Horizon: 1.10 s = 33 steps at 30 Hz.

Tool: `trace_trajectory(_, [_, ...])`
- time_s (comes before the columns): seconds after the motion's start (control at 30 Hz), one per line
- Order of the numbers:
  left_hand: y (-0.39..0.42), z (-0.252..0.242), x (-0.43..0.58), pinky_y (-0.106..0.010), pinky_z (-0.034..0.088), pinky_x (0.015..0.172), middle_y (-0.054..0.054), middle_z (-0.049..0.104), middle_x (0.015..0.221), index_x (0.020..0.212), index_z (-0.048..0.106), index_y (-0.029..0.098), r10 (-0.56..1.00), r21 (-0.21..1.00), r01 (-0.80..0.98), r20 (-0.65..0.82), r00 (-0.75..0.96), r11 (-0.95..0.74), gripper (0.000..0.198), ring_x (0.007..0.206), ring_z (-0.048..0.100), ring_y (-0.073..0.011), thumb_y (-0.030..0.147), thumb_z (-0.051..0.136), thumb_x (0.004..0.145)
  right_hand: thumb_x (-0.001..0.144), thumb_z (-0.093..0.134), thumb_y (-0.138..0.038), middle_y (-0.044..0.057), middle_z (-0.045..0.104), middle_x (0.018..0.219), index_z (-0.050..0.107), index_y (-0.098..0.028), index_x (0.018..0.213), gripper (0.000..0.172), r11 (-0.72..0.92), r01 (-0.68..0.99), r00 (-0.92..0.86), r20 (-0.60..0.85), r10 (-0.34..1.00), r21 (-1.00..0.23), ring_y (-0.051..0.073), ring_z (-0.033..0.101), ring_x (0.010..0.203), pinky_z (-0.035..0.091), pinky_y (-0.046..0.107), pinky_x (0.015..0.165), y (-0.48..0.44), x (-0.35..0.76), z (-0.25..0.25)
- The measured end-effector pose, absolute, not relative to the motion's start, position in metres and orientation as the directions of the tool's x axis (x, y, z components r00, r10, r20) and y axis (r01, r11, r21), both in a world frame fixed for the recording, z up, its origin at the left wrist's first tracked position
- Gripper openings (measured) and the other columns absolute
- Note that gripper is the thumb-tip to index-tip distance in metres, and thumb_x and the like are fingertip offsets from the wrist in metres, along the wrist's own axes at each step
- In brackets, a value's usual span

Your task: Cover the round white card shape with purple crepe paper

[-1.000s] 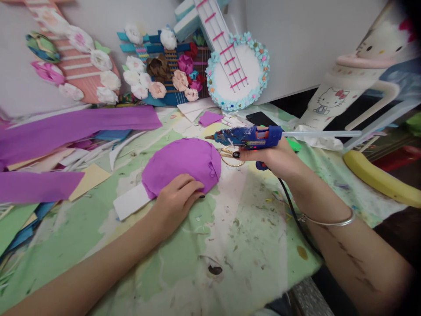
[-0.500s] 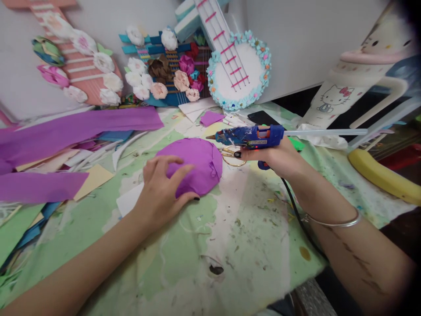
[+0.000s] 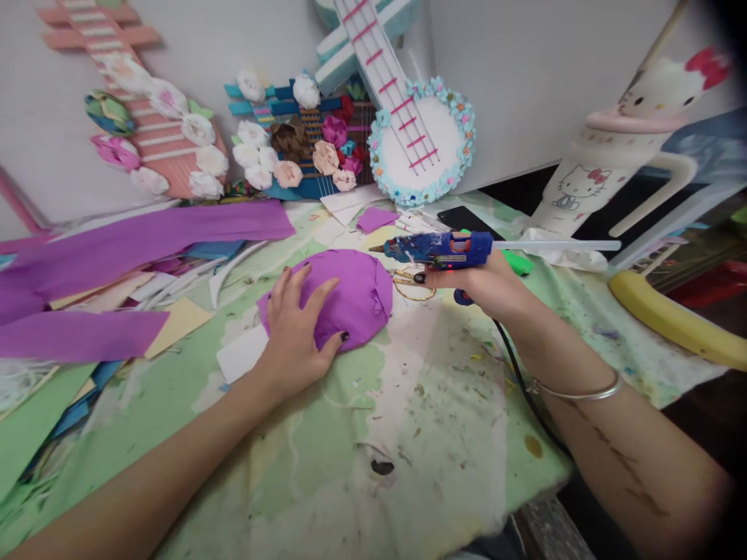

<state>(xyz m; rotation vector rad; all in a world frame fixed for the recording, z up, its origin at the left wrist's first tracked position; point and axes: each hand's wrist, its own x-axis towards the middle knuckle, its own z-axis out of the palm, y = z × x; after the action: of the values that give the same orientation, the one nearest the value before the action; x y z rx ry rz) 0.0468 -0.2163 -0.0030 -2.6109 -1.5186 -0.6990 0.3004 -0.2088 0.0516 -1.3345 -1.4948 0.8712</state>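
My left hand (image 3: pixel 297 330) lies with spread fingers on a round piece covered in purple crepe paper (image 3: pixel 355 292), its edge folded and creased on the right side. Wrapped around the handle of a blue glue gun (image 3: pixel 440 249) is my right hand (image 3: pixel 475 280); a small red light glows on the gun. Its nozzle points left, just above the far right edge of the purple piece, and a clear glue stick (image 3: pixel 554 245) sticks out of its back. Gold-handled scissors (image 3: pixel 414 284) lie behind my right fingertips. A piece of white card (image 3: pixel 240 354) sits by my left wrist.
Purple paper strips (image 3: pixel 152 241) and scraps cover the left side. Decorated paper guitars (image 3: pixel 420 155) lean at the back. A black phone (image 3: pixel 467 222), a white tumbler (image 3: pixel 595 187) and a yellow banana-shaped thing (image 3: pixel 671 319) stand or lie right. The gun's cord (image 3: pixel 525 389) hangs off the front edge.
My left fingers have spread and shifted slightly on the purple piece, baring more of its left edge. The glue gun stays in my right hand near the same spot; the view has shifted a little.
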Motion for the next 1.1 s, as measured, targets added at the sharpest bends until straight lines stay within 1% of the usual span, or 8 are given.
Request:
trace_trajectory(0.13, [-0.211, -0.002, 0.023, -0.063, 0.019, 0.105, -0.017, 0.018, 0.149, 0.139, 0.028, 0.022, 0.8, 0.146, 0.837, 0.416, 0.432, -0.528, 0.08, 0.136, 0.011, -0.0429, 0.052, 0.063, 0.073, 0.056, 0.072, -0.02, -0.002, 0.061, 0.065, 0.064, -0.02, 0.074, 0.02, 0.184, 0.264, 0.041, 0.202, 0.979, -0.947, 0.012, 0.051, 0.057, 0.039, 0.024, 0.049, -0.204, 0.304, 0.047])
trace_trajectory(0.23, [-0.207, -0.004, -0.001, -0.063, 0.024, 0.101, -0.026, 0.012, 0.148, 0.145, 0.009, 0.015, 0.879, 0.107, 0.885, 0.22, 0.424, -0.453, 0.119, 0.133, 0.015, -0.0485, 0.067, 0.068, 0.056, 0.056, 0.073, -0.023, -0.001, 0.059, 0.064, 0.063, -0.02, 0.072, 0.02, 0.189, 0.293, 0.091, 0.224, 0.97, -0.937, 0.013, 0.049, 0.054, 0.035, 0.025, 0.045, -0.2, 0.306, 0.045])
trace_trajectory(0.33, [-0.203, -0.002, -0.019, -0.059, 0.034, 0.096, -0.031, 0.023, 0.141, 0.144, 0.008, 0.008, 0.927, 0.059, 0.926, 0.065, 0.37, -0.373, 0.128, 0.128, 0.027, -0.0493, 0.069, 0.069, 0.05, 0.056, 0.073, -0.025, -0.001, 0.058, 0.061, 0.063, -0.018, 0.07, 0.019, 0.211, 0.343, 0.111, 0.263, 0.958, -0.915, 0.012, 0.047, 0.052, 0.034, 0.025, 0.043, -0.199, 0.307, 0.043])
trace_trajectory(0.47, [-0.199, 0.009, -0.032, -0.047, 0.044, 0.089, -0.026, 0.041, 0.131, 0.14, 0.02, 0.009, 0.941, 0.074, 0.938, 0.017, 0.337, -0.337, 0.111, 0.119, 0.045, -0.0406, 0.058, 0.071, 0.055, 0.057, 0.074, -0.027, -0.001, 0.056, 0.058, 0.065, -0.017, 0.072, 0.02, 0.212, 0.38, 0.116, 0.274, 0.955, -0.9, 0.012, 0.044, 0.05, 0.034, 0.026, 0.043, -0.198, 0.307, 0.04])
trace_trajectory(0.57, [-0.199, 0.021, -0.037, -0.037, 0.05, 0.067, -0.019, 0.058, 0.11, 0.131, 0.034, 0.013, 0.953, 0.139, 0.945, -0.02, 0.303, -0.297, 0.09, 0.092, 0.062, -0.0315, 0.053, 0.07, 0.059, 0.058, 0.074, -0.028, -0.001, 0.055, 0.057, 0.066, -0.018, 0.071, 0.019, 0.228, 0.379, 0.073, 0.275, 0.959, -0.897, 0.012, 0.044, 0.049, 0.034, 0.026, 0.043, -0.197, 0.306, 0.039])
trace_trajectory(0.73, [-0.212, 0.04, -0.021, -0.028, 0.042, 0.049, -0.006, 0.066, 0.077, 0.118, 0.041, 0.016, 0.942, 0.246, 0.936, -0.157, 0.295, -0.252, 0.08, 0.064, 0.063, -0.025, 0.055, 0.072, 0.056, 0.054, 0.078, -0.028, 0.001, 0.06, 0.061, 0.066, -0.019, 0.068, 0.02, 0.196, 0.376, 0.104, 0.251, 0.962, -0.906, 0.014, 0.048, 0.052, 0.035, 0.026, 0.042, -0.199, 0.305, 0.04])
trace_trajectory(0.97, [-0.23, 0.042, 0.005, -0.024, 0.046, 0.05, 0.001, 0.066, 0.074, 0.102, 0.035, 0.022, 0.851, 0.681, 0.708, -0.245, 0.464, -0.19, 0.042, 0.061, 0.065, -0.0172, 0.024, 0.059, 0.069, 0.054, 0.079, -0.031, 0.002, 0.065, 0.072, 0.067, -0.02, 0.077, 0.028, 0.141, 0.286, 0.111, 0.179, 0.978, -0.948, 0.014, 0.052, 0.056, 0.033, 0.024, 0.04, -0.203, 0.3, 0.041])
trace_trajectory(1.1, [-0.234, 0.041, 0.01, -0.024, 0.046, 0.049, 0.002, 0.065, 0.071, 0.093, 0.037, 0.023, 0.79, 0.797, 0.581, -0.247, 0.561, -0.163, 0.034, 0.057, 0.064, -0.0159, 0.021, 0.06, 0.068, 0.05, 0.081, -0.032, 0.0, 0.063, 0.068, 0.067, -0.02, 0.075, 0.03, 0.115, 0.26, 0.102, 0.146, 0.984, -0.959, 0.012, 0.049, 0.051, 0.031, 0.023, 0.038, -0.205, 0.297, 0.04])
